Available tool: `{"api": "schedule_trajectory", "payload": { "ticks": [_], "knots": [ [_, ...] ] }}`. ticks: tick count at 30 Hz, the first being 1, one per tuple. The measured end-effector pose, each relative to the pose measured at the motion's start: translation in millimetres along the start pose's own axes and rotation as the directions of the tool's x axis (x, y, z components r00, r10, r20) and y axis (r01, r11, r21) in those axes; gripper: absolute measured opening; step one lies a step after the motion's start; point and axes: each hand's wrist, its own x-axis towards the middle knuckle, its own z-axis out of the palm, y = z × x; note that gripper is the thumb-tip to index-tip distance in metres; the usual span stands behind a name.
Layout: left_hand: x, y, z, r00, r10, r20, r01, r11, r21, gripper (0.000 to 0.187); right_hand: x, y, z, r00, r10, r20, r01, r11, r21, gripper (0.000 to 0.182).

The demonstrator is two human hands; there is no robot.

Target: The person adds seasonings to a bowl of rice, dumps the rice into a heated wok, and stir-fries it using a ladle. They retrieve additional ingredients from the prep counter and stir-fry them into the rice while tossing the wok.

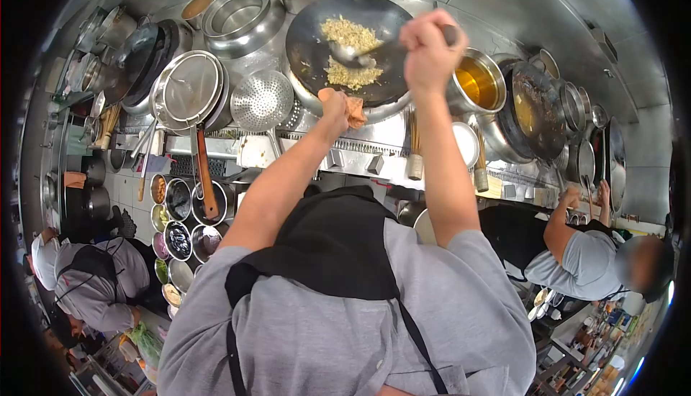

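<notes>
A large dark wok (306,36) stands on the stove in front of me. In it lies yellowish fried rice (349,33), split into two patches. My left hand (332,107) is closed on an orange-brown cloth (355,113) at the wok's near rim; the cloth hides what is under it. My right hand (430,51) is raised over the wok's right side, fingers wrapped round the handle of a ladle (348,55). The ladle's bowl is down among the rice, its shaft slanting up to the right.
Left of the wok are a perforated skimmer (262,99), a mesh strainer (191,88) and stacked steel pots (241,18). A pot of amber liquid (480,83) stands to the right, with another wok (536,108) beyond. Co-workers stand at far left and right (579,266).
</notes>
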Motion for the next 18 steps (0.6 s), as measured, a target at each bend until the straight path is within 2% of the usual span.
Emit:
{"api": "schedule_trajectory", "payload": {
  "ticks": [1, 2, 5, 6, 9, 10, 11, 13, 14, 15, 17, 18],
  "knots": [
    [-18, 1, 5, 0.998, 0.031, -0.048, -0.028, 0.998, 0.048, 0.015, 1, -13, -5, 0.996, 0.029, 0.082, -0.039, 0.991, 0.124, 0.016],
    [-34, 4, 10, 0.992, -0.024, -0.120, 0.029, 0.999, 0.037, 0.017, -2, -11, -5, 0.997, 0.062, 0.039, -0.064, 0.996, 0.055, 0.016],
    [-123, 30, 33, 0.978, -0.193, -0.079, 0.192, 0.981, -0.025, 0.021, 11, 27, -38, 0.999, 0.039, -0.012, -0.038, 0.996, 0.080, 0.016],
    [-151, 45, 39, 0.952, -0.303, -0.037, 0.302, 0.953, -0.040, 0.024, 23, 25, -48, 0.998, 0.030, -0.057, -0.027, 0.998, 0.058, 0.016],
    [-201, 87, 53, 0.901, -0.433, -0.012, 0.432, 0.901, -0.022, 0.025, 25, -33, -41, 0.989, 0.144, 0.042, -0.149, 0.963, 0.225, 0.015],
    [-198, 84, 50, 0.942, -0.336, 0.013, 0.337, 0.942, -0.011, 0.022, 13, -42, -24, 0.997, 0.069, 0.039, -0.076, 0.975, 0.207, 0.015],
    [-168, 56, 18, 0.966, -0.239, 0.098, 0.238, 0.971, 0.026, 0.019, -2, -34, -9, 0.999, 0.038, -0.029, -0.033, 0.987, 0.156, 0.015],
    [-109, 0, -43, 0.965, -0.032, 0.262, 0.020, 0.999, 0.047, 0.015, -26, 7, -1, 0.999, -0.047, 0.028, 0.046, 0.999, 0.012, 0.014],
    [-96, -17, -63, 0.980, 0.024, 0.200, -0.045, 0.994, 0.101, 0.015, -32, 15, -4, 0.967, -0.174, 0.184, 0.187, 0.981, -0.055, 0.014],
    [-83, -34, -82, 0.987, 0.081, 0.136, -0.103, 0.981, 0.163, 0.014, -33, 18, -5, 0.895, -0.284, 0.345, 0.336, 0.937, -0.099, 0.013],
    [-106, -38, -96, 0.975, -0.219, 0.030, 0.216, 0.972, 0.092, 0.015, -34, -11, 4, 0.829, -0.296, 0.475, 0.382, 0.920, -0.093, 0.014],
    [-109, -41, -110, 0.917, -0.390, 0.083, 0.384, 0.920, 0.074, 0.015, -25, -12, 7, 0.879, -0.252, 0.404, 0.305, 0.950, -0.071, 0.015]
  ]
}}
